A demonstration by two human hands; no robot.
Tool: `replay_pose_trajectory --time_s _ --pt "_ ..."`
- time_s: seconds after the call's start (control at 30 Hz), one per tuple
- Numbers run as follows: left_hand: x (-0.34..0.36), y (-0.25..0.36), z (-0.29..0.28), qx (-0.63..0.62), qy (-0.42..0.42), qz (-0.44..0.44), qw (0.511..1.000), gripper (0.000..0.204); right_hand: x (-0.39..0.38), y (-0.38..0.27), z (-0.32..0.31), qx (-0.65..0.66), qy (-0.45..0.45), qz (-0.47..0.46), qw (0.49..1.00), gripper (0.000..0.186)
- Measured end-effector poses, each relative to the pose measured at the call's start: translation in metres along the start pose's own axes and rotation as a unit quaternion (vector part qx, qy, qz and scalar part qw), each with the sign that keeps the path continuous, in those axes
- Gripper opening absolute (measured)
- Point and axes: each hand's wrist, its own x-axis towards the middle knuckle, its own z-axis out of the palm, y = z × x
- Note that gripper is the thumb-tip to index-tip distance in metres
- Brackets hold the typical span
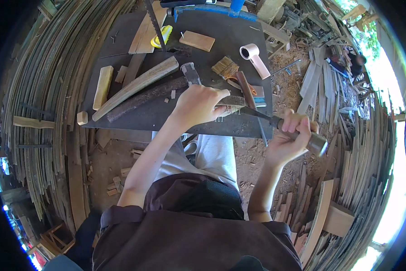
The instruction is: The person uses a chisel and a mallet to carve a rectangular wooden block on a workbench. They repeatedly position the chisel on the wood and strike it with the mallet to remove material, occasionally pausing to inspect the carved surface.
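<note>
Fingers [295, 121] clasp a dark-bladed tool [267, 118] with a brown handle [315, 143].

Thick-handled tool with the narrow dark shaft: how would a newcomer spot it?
Just off the dark table's near right corner, find the right hand. It grips the thick-handled tool, shaft pointing toward the left hand. Unlike the brush lying nearby, this tool is held.

One wide fisheye looks down from the wearer's head — dark shirt [185, 239] closest, black table [230, 34] beyond.
</note>
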Motion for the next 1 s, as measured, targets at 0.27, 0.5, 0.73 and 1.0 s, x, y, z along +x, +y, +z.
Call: replay_pose_trajectory --time_s 0.27,0.5,0.73,1.0 --pt "0.001 -0.001 0.004 0.003 0.022 0.004 1.0 0.038 0.004 -0.008 0.009 -0.03 -0.022 -0.015 0.999 0.02" --pt "-0.002 0.004 0.002 0.017 -0.013 -0.008 1.0 0.037 0.001 -0.009 0.02 -0.046 -0.042 -0.027 0.998 0.021" --pt "-0.005 0.005 0.002 0.012 -0.003 0.003 1.0 0.035 0.009 -0.026 0.026 -0.037 -0.017 -0.006 0.999 0.024" --pt "-0.006 0.003 0.004 0.002 0.006 0.016 1.0 0.034 0.013 -0.011 0.021 -0.016 -0.015 0.01 1.0 0.019"
